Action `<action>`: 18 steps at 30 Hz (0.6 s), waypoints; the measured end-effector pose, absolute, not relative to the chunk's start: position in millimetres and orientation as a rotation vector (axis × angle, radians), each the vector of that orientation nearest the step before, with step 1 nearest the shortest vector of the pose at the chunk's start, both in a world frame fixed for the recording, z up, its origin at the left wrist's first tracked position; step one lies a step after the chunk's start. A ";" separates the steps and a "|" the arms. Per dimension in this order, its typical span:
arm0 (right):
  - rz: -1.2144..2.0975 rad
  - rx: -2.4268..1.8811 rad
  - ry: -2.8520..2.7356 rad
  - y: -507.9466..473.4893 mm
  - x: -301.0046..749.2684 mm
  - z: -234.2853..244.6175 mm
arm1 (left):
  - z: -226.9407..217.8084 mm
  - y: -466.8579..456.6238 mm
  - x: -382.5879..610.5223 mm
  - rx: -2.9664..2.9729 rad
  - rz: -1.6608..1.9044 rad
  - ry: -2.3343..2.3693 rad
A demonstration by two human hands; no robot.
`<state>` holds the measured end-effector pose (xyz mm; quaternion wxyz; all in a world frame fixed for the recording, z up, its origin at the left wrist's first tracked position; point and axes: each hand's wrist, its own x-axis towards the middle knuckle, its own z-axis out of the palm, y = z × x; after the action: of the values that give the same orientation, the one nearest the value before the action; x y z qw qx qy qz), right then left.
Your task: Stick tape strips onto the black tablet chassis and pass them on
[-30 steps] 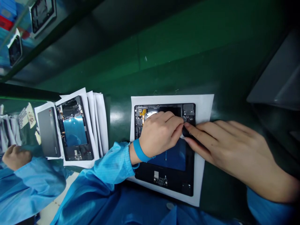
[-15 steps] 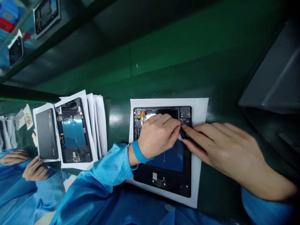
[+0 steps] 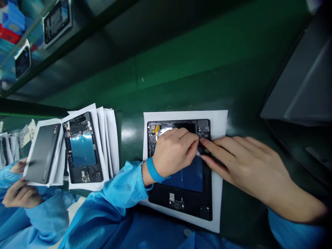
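An opened tablet (image 3: pixel 186 209) lies on a white sheet (image 3: pixel 216 193), its inner parts facing up; a blue panel fills its middle and a small circuit board (image 3: pixel 176 204) sits near the lower edge. My left hand (image 3: pixel 176 148), with a blue wristband (image 3: pixel 153 170), reaches across the tablet, thumb and index finger pinched by its right side. Whatever is in that pinch is hidden. My right hand (image 3: pixel 246 166) comes from the right, index fingertip meeting the left fingertips. Between its index finger and thumb is a small dark part (image 3: pixel 206 150), too covered to name.
On the left, another opened tablet (image 3: pixel 82 148) rests on stacked white sheets (image 3: pixel 112 138). Beside it a co-worker's hands (image 3: pixel 22 193) hold a dark back cover (image 3: pixel 44 154) with white paper. A grey machine (image 3: pixel 301 90) stands at right; a shelf with more devices (image 3: pixel 57 20) is upper left.
The co-worker's hands have tilted the dark cover and moved it slightly left, lifting paper with it. My hands stay almost in place over the tablet; the view has shifted slightly.
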<state>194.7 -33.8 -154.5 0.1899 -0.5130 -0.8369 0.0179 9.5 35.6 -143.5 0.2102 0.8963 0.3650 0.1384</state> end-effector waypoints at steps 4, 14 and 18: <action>0.053 -1.454 -2.376 -34.1 194.7 -155.1 | -142.4 35.3 9.6 2.499 0.336 1.031; 0.073 -1.456 -2.378 -33.5 194.7 -152.7 | -141.7 34.7 9.6 2.531 0.276 1.025; 0.060 -1.453 -2.377 -33.6 194.8 -152.6 | -142.0 34.6 9.7 2.537 0.285 1.021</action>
<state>194.8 -33.6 -152.6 0.1766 -0.5132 -0.8396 0.0211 9.7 34.6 -142.0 0.1946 0.9051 0.3641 0.1017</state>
